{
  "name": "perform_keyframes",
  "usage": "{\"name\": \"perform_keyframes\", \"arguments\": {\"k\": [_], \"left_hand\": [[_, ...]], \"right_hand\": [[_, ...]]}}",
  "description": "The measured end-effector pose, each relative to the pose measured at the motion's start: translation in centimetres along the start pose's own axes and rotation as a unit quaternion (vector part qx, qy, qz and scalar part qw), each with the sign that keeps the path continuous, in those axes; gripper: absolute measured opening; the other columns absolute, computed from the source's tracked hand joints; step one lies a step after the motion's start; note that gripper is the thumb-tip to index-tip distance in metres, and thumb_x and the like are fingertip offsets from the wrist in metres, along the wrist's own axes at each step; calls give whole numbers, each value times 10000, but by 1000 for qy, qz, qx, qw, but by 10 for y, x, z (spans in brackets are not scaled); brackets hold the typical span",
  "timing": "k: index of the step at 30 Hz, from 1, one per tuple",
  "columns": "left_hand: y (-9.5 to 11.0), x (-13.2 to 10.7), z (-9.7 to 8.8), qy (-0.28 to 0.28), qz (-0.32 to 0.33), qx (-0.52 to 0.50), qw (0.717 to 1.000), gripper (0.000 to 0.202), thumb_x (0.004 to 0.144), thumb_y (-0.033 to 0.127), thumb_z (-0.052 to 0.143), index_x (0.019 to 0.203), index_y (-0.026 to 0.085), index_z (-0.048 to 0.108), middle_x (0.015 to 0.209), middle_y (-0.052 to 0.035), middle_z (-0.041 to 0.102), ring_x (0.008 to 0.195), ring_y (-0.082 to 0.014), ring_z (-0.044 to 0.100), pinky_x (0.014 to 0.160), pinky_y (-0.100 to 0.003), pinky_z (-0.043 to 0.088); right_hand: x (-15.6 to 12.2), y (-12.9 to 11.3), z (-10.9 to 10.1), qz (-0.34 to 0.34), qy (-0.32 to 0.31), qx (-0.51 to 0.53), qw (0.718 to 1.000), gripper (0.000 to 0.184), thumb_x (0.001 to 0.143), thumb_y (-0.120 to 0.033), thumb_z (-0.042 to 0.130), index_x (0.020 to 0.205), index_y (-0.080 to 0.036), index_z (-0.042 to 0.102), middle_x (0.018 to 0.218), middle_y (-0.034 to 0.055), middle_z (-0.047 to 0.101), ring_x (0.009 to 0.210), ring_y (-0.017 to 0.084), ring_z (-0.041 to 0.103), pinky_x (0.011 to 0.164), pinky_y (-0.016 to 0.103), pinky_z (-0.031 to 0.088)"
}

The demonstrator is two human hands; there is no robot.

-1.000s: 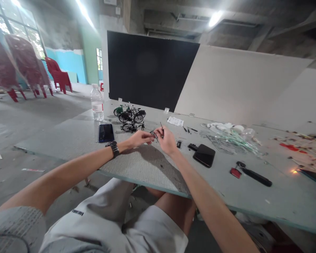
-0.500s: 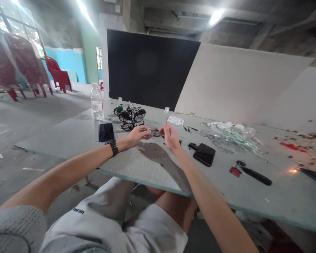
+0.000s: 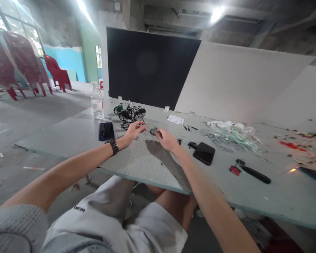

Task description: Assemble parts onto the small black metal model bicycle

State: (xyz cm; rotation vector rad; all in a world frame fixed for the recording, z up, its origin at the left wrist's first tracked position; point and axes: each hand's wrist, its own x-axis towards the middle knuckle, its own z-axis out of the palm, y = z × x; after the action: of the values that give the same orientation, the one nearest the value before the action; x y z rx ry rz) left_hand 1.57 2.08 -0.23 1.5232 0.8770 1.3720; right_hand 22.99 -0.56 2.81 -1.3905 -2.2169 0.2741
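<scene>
Grey tabletop (image 3: 137, 158) has a dark ring (image 3: 153, 131) between left hand (image 3: 133, 132) and right hand (image 3: 167, 140).

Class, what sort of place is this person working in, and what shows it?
Probably an unfinished hall used as a makeshift workspace: bare concrete ceiling, plastic-wrapped red chairs, and a long table holding model bicycles.

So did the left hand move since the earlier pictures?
Yes. The left hand has moved up and leftward, closer to the small model bicycles on the table.
</scene>
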Motion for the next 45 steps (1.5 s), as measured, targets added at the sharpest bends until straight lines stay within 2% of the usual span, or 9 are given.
{"name": "perform_keyframes", "arguments": {"k": [2,6,12,17,22,30,36,41,45], "left_hand": [[1,0,0,-4,1,-7,1000,266,898,422,655,997,176,637,816,-48,703,831,-170,684,867,-351,546],[3,-2,1,-32,-7,12,999,295,906,435,647,1053,180,633,814,-52,702,801,-169,684,798,-336,563],[3,-3,-1,-63,25,76,995,310,916,437,632,1104,190,646,822,-67,699,792,-183,675,669,-291,534],[5,-5,-1,-70,23,78,994,322,894,444,653,1076,180,655,876,-79,711,814,-188,678,686,-301,545],[5,-5,-1,-84,18,89,992,385,866,519,680,1025,168,686,987,-116,725,830,-199,689,697,-319,569],[-2,-3,0,-95,26,88,991,378,869,512,678,971,149,697,879,-92,716,772,-177,670,659,-302,564],[-5,-1,-1,-104,30,93,990,403,870,532,673,962,140,698,853,-90,712,751,-168,663,651,-297,557],[-9,1,-2,-105,28,91,990,414,867,547,679,940,139,693,849,-93,715,750,-173,672,664,-313,566],[-8,0,-2,-104,21,96,990,410,869,544,678,932,138,692,839,-94,715,736,-174,675,665,-321,575]], "right_hand": [[0,2,-7,-2,18,-6,1000,337,1039,-425,338,1045,-220,606,864,89,691,659,224,587,614,325,416],[-6,25,-38,36,105,-54,992,323,1029,-312,316,1163,-211,592,895,88,704,700,225,601,663,327,418],[-22,66,-72,143,116,-130,974,316,988,-230,379,1082,-153,670,969,148,737,847,246,660,727,322,453],[-20,78,-72,146,59,-156,975,258,946,-247,528,1047,-139,741,1041,166,756,897,262,688,767,343,484],[-13,78,-59,148,-7,-151,977,230,927,-270,592,1008,-169,782,983,129,777,810,230,691,695,318,481],[-5,66,-39,127,-15,-201,971,202,893,-292,653,992,-205,805,964,127,779,829,239,690,678,301,475],[-9,65,-62,112,15,-166,980,234,935,-328,618,1038,-211,792,1020,112,773,829,223,687,713,307,488],[-26,91,-86,201,49,-213,955,240,949,-253,601,1096,-198,783,1049,123,775,907,252,704,752,325,486],[-32,103,-86,238,31,-222,945,259,941,-197,616,1142,-177,779,1093,146,767,981,265,704,773,325,478]]}}
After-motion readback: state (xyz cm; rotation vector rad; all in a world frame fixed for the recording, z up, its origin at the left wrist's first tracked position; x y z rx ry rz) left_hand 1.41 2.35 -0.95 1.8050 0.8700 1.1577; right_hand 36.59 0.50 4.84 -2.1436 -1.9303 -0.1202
